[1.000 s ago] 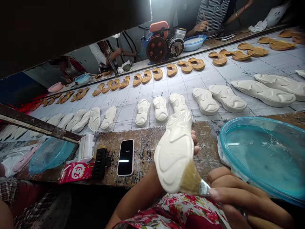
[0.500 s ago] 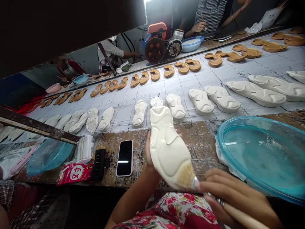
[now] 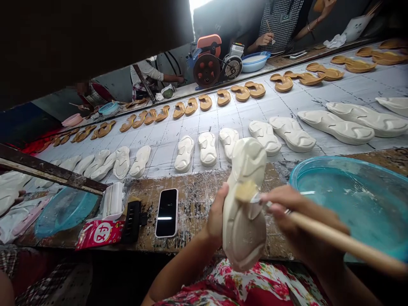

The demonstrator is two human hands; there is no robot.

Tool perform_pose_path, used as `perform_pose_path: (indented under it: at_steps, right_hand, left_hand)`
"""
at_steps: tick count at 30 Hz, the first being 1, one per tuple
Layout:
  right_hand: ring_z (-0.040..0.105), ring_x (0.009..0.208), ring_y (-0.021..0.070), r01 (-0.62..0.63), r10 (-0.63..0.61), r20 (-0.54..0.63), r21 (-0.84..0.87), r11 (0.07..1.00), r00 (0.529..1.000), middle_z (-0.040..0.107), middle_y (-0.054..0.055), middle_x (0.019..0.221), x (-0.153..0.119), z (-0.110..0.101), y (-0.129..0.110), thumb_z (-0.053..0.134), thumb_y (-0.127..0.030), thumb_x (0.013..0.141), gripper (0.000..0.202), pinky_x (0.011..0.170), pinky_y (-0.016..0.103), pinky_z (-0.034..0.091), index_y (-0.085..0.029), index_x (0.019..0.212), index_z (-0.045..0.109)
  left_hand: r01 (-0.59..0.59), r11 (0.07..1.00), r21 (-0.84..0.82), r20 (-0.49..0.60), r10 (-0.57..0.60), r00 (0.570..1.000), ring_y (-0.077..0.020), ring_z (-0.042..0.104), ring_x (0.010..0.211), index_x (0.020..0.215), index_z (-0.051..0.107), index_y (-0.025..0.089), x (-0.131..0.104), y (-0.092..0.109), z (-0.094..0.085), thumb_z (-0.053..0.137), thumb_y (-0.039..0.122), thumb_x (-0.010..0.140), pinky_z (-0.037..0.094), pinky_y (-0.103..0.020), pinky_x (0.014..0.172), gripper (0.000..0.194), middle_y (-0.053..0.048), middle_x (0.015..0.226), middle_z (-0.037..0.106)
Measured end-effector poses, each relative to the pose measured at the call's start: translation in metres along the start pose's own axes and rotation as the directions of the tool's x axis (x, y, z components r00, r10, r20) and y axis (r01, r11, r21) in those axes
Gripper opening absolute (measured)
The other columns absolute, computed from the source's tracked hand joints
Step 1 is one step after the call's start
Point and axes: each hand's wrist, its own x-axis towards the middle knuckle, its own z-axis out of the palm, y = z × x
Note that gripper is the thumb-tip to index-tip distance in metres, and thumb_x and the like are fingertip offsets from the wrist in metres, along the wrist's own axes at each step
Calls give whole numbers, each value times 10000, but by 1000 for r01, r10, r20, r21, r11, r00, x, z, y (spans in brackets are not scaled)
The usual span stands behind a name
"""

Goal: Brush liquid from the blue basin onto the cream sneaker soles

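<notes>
My left hand (image 3: 217,212) grips a white sole-shaped piece (image 3: 245,231) by its left side, holding it tilted above the table's near edge. In my right hand (image 3: 306,225) is a brush (image 3: 338,240) with a pale wooden handle. Its yellowish bristles touch the middle of the piece. A large blue basin (image 3: 350,208) of cloudy liquid sits just beyond my right hand. White sole pieces (image 3: 207,148) lie in a row on the white conveyor cloth (image 3: 178,127) ahead.
On the brown table are a phone (image 3: 167,212), a red packet (image 3: 100,233), a black clip (image 3: 131,221) and a white box (image 3: 113,199). Brown sole pieces (image 3: 242,93) line the cloth's far side, near a motor with a wheel (image 3: 206,70). People sit across; a person's fingers show at far left.
The held piece has turned more upright and moved right, now darker in its lower half. The brush has gone from its bottom end up to its middle. The person opposite has raised a hand.
</notes>
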Motion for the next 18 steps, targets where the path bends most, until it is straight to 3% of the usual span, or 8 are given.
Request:
perform_pose_path:
  at_steps: [4, 9, 11, 14, 16, 18]
  right_hand:
    - [543, 610, 94, 164, -180, 186, 99, 982, 966, 556, 15, 620, -25, 6, -12, 485, -31, 756, 144, 571, 202, 489, -119, 844, 558]
    - [554, 596, 86, 90, -177, 504, 192, 977, 845, 576, 16, 641, -24, -28, -6, 455, -70, 805, 127, 541, 172, 488, -143, 878, 529]
    - [575, 656, 87, 69, -146, 457, 182, 981, 877, 595, 28, 700, -19, -38, 1, 465, -93, 821, 132, 571, 168, 495, -142, 927, 525]
    - [576, 689, 97, 59, -80, 323, 75, 995, 943, 598, 36, 730, -24, -31, 9, 497, -48, 789, 175, 585, 192, 489, -142, 932, 532]
    - [564, 662, 101, 76, -90, 319, 58, 995, 944, 589, 26, 692, -34, -19, 10, 505, -14, 762, 193, 575, 209, 483, -141, 904, 538]
    - [550, 629, 98, 104, -125, 340, 81, 991, 932, 577, 15, 652, -43, -11, 10, 497, -9, 756, 185, 565, 213, 482, -139, 881, 541]
  left_hand:
    - [-53, 992, -115, -164, 34, 986, -379, 430, 1191, 1049, 656, 298, 8, 14, -1, 166, 611, 806, 481, -528, 757, 630, 31, 932, 706]
    - [-99, 979, -177, -215, 59, 975, -393, 369, 1227, 1018, 658, 265, 15, 23, -13, 177, 615, 799, 465, -563, 797, 634, 15, 982, 696]
    - [-96, 979, -181, -246, 49, 968, -383, 365, 1234, 1009, 658, 281, 17, 22, -14, 214, 598, 806, 466, -558, 810, 582, 23, 965, 701]
    - [-122, 983, -133, -236, 88, 968, -377, 357, 1241, 967, 677, 283, 20, 14, -12, 190, 598, 816, 481, -541, 798, 599, 25, 936, 707]
    - [-159, 981, -106, -239, 130, 962, -371, 366, 1237, 968, 678, 286, 23, 9, -14, 168, 592, 824, 490, -530, 789, 612, 27, 930, 709]
    - [-241, 963, -121, -357, 184, 916, -358, 401, 1219, 1015, 656, 303, 26, 9, -20, 172, 541, 848, 493, -526, 792, 565, 35, 939, 707]
